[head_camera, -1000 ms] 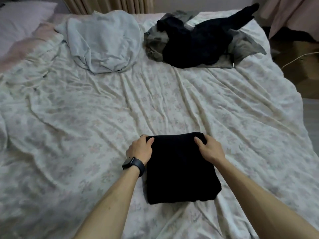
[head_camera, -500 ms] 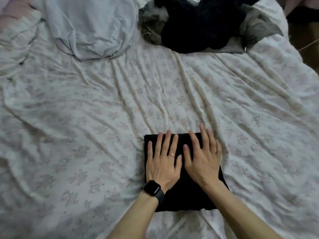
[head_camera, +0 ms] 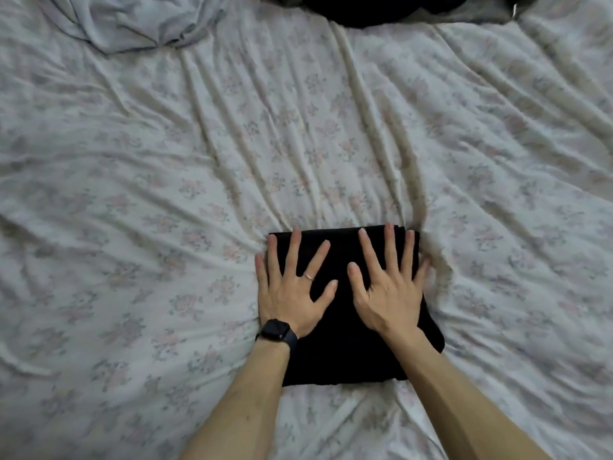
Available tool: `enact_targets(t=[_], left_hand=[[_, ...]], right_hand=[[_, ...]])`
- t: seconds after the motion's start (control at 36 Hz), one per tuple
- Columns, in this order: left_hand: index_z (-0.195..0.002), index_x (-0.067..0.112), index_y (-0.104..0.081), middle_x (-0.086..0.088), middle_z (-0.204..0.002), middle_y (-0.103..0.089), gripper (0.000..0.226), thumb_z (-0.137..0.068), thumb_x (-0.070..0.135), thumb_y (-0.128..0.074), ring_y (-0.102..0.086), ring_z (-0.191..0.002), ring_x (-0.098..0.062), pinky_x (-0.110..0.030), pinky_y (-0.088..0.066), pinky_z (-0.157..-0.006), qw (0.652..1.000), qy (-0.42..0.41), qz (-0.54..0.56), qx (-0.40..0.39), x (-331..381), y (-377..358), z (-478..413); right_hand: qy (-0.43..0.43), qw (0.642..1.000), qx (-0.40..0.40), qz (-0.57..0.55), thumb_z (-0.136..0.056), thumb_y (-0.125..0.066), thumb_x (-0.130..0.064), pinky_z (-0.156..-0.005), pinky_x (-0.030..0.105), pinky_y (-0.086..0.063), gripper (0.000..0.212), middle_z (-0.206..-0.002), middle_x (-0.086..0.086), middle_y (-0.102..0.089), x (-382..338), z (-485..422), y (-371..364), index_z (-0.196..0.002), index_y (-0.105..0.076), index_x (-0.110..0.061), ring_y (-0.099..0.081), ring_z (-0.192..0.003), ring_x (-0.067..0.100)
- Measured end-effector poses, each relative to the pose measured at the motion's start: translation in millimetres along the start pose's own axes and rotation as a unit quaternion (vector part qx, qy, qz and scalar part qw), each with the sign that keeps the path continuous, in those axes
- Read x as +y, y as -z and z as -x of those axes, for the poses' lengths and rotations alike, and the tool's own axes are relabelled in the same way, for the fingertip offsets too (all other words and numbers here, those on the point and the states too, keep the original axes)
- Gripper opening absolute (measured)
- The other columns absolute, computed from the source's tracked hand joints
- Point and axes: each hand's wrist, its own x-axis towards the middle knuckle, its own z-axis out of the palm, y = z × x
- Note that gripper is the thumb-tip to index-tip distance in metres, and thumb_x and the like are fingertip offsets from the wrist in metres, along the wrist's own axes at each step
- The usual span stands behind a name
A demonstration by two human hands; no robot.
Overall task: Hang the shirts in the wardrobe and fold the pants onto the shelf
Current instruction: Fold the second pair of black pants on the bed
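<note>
Pressing flat a folded pair of black pants (head_camera: 345,356), a person works at the near middle of a bed, where the garment lies as a thick, neat rectangle on the flowered sheet (head_camera: 166,194). Both hands rest palm-down on its far half. The left hand (head_camera: 292,290) covers the left side, its little finger off the edge and on the sheet. The right hand (head_camera: 386,287) covers the right side, its little finger at the right edge. All fingers (head_camera: 293,250) are straight and spread, grasping nothing. A dark watch (head_camera: 277,330) sits on the left wrist and a thin ring (head_camera: 308,277) on a left finger.

Creases in the sheet fan away from the bundle. More clothes lie at the top of the view, well apart from the pants and cut off by the frame: a pale blue garment (head_camera: 132,21) at left and a black heap (head_camera: 365,8) on grey cloth (head_camera: 464,14) at right.

The fold looks complete, so the step in hand is judged to be the last smoothing. The next move would call for sliding fingers under both sides and lifting the bundle level so the layers do not slip open. It would then go to the shelf, which is out of view, as is the wardrobe.
</note>
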Motion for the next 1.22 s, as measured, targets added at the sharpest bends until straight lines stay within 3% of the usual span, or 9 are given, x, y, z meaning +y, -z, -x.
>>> enact_targets(t=[0.22, 0.31, 0.39, 0.5, 0.67, 0.75, 0.81, 1.03, 1.22], left_hand=[[-0.156, 0.052, -0.003, 0.004, -0.169, 0.004, 0.070, -0.092, 0.075, -0.018, 0.013, -0.153, -0.034, -0.061, 0.003, -0.120, 0.996, 0.017, -0.022, -0.084, 5.0, 12.9, -9.9], [-0.155, 0.044, -0.021, -0.005, -0.165, -0.015, 0.073, -0.090, 0.076, -0.017, 0.000, -0.153, -0.033, -0.060, 0.006, -0.118, 0.989, 0.001, -0.069, -0.131, 8.3, 35.0, -26.3], [-0.133, 0.029, -0.048, -0.004, -0.151, -0.036, 0.061, -0.091, 0.072, -0.033, -0.033, -0.141, -0.026, -0.052, -0.022, -0.114, 0.988, -0.038, -0.037, -0.147, 14.2, 67.9, -62.6], [-0.120, 0.026, -0.043, 0.000, -0.120, -0.060, 0.048, -0.087, 0.057, -0.058, -0.061, -0.095, -0.027, -0.038, -0.051, -0.076, 0.970, -0.100, 0.045, -0.218, 27.2, 96.8, -101.3], [-0.133, 0.026, -0.053, -0.004, -0.128, -0.059, 0.073, -0.067, 0.054, -0.067, -0.059, -0.101, -0.023, -0.038, -0.052, -0.083, 0.930, 0.002, 0.108, -0.352, 36.5, 96.9, -124.5], [-0.134, 0.023, -0.055, -0.004, -0.131, -0.060, 0.083, -0.058, 0.056, -0.063, -0.054, -0.098, -0.020, -0.032, -0.043, -0.078, 0.919, 0.040, 0.124, -0.371, 41.8, 91.3, -123.9], [-0.139, 0.023, -0.051, -0.004, -0.139, -0.056, 0.087, -0.060, 0.057, -0.064, -0.053, -0.106, -0.023, -0.032, -0.040, -0.080, 0.915, 0.044, 0.117, -0.383, 43.3, 89.4, -125.9], [-0.118, 0.029, -0.052, 0.005, -0.112, -0.064, 0.053, -0.078, 0.052, -0.078, -0.065, -0.088, -0.013, -0.027, -0.047, -0.066, 0.908, 0.092, 0.203, -0.356, 25.6, 121.8, -106.4], [-0.109, 0.027, -0.049, -0.002, -0.120, -0.064, 0.050, -0.078, 0.047, -0.083, -0.069, -0.100, -0.020, -0.035, -0.060, -0.078, 0.792, 0.253, 0.495, -0.252, -5.3, 123.6, -7.7]], right_hand=[[-0.006, 0.998, -0.067, 0.009, -0.101, -0.014, -0.069, -0.120, 0.064, 0.003, 0.062, -0.167, -0.011, 0.019, -6.0, -11.4, 11.8, -0.157, 0.005, -0.050, 0.028, -0.151, 0.021], [0.001, 0.995, -0.096, 0.008, -0.101, -0.017, -0.067, -0.120, 0.062, 0.010, 0.065, -0.167, -0.007, 0.022, -12.1, -2.8, 35.0, -0.159, 0.002, -0.046, 0.028, -0.151, 0.024], [-0.027, 0.996, -0.057, -0.059, -0.099, -0.041, -0.055, -0.122, 0.058, 0.003, 0.067, -0.170, 0.005, -0.002, -22.5, 19.9, 71.0, -0.159, -0.024, -0.031, 0.005, -0.156, 0.027], [-0.139, 0.968, 0.037, -0.204, -0.091, -0.065, -0.039, -0.117, 0.045, -0.031, 0.055, -0.152, 0.004, -0.040, -24.6, 80.3, 103.8, -0.141, -0.053, -0.019, -0.032, -0.142, 0.024], [-0.493, 0.765, -0.014, -0.413, -0.081, -0.077, -0.042, -0.100, 0.039, -0.039, 0.062, -0.138, 0.000, -0.030, -14.5, 142.6, 97.3, -0.125, -0.037, -0.027, -0.037, -0.125, 0.021], [-0.539, 0.619, -0.053, -0.568, -0.080, -0.082, -0.043, -0.092, 0.045, -0.053, 0.064, -0.128, 0.002, -0.052, -6.4, 152.7, 83.5, -0.121, -0.040, -0.018, -0.058, -0.110, 0.019], [-0.528, 0.589, -0.085, -0.606, -0.078, -0.083, -0.046, -0.096, 0.049, -0.056, 0.071, -0.124, 0.003, -0.063, -2.5, 150.5, 76.7, -0.129, -0.048, -0.012, -0.065, -0.110, 0.022], [-0.473, 0.723, -0.045, -0.502, -0.091, -0.068, -0.043, -0.061, 0.031, -0.045, 0.043, -0.102, -0.007, -0.056, 19.7, 121.8, 90.6, -0.114, -0.041, -0.019, -0.058, -0.085, 0.012], [-0.305, 0.847, 0.024, -0.435, -0.088, -0.070, -0.038, -0.063, 0.022, -0.042, 0.030, -0.096, -0.017, -0.059, 51.4, 22.5, 139.7, -0.111, -0.053, -0.028, -0.059, -0.086, 0.006]])
